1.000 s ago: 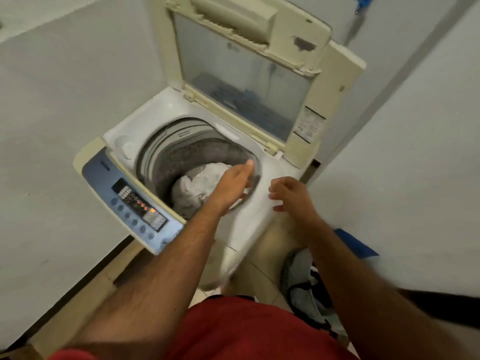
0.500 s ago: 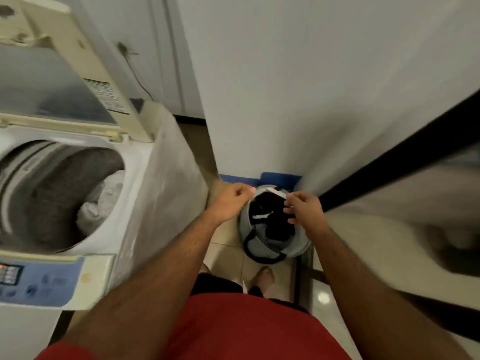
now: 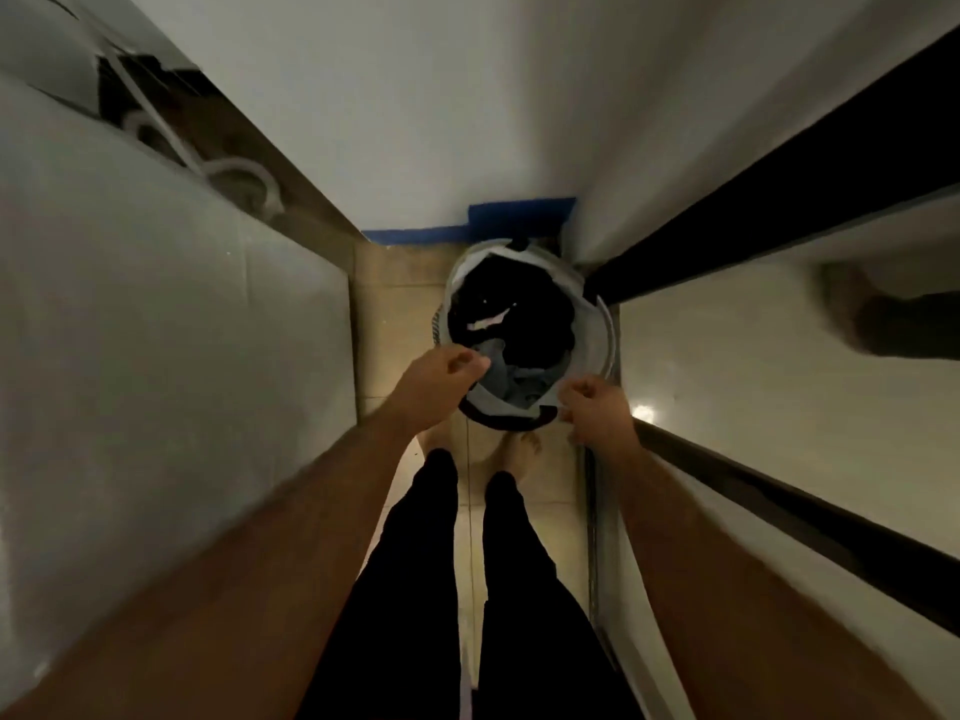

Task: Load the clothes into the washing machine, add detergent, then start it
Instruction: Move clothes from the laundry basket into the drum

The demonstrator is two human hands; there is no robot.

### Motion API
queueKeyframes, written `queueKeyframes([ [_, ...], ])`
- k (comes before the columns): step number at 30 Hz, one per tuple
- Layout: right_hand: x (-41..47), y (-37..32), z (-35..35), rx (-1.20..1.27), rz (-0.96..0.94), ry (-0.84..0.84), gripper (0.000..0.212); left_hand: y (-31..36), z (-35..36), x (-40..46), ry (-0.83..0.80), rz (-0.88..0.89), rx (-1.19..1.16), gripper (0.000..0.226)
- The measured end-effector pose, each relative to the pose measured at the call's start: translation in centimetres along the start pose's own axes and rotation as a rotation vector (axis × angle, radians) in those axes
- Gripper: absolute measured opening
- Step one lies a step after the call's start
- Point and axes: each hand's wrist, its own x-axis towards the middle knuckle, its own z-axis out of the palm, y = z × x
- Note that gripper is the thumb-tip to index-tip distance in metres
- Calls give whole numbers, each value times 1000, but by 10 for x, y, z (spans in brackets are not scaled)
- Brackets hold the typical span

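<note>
A round grey laundry basket (image 3: 607, 330) with a dark rim stands on the floor in front of my bare feet. Dark clothes (image 3: 524, 309) fill it, and a grey-blue garment (image 3: 519, 381) lies at its near side. My left hand (image 3: 441, 379) pinches the near-left rim. My right hand (image 3: 597, 413) is closed on the near-right rim. The washing machine's plastic-wrapped side (image 3: 166, 366) fills the left; its drum is out of view.
The basket sits in a narrow tiled gap (image 3: 400, 314) between the machine and a white wall (image 3: 467, 96). White hoses (image 3: 244, 184) run behind the machine. A dark door frame (image 3: 779, 200) and sliding track (image 3: 592, 511) bound the right side.
My view has swung from the open drum down to the floor. Both hands left the machine, dropped to the basket and closed on its near rim.
</note>
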Motion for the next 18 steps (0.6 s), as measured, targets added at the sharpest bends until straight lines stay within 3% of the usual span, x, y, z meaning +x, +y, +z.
queueKeyframes([
  [6,106,43,42,-80,43,-13,18,-59,28,101,-55,-30,0,33],
  [13,236,86,103,-167,90,-91,14,-106,54,196,31,1,-90,28],
  [14,253,93,114,-176,117,-104,19,-111,58,207,59,5,-126,26],
  [18,297,123,154,-166,248,-150,74,-129,68,243,135,35,-245,12],
])
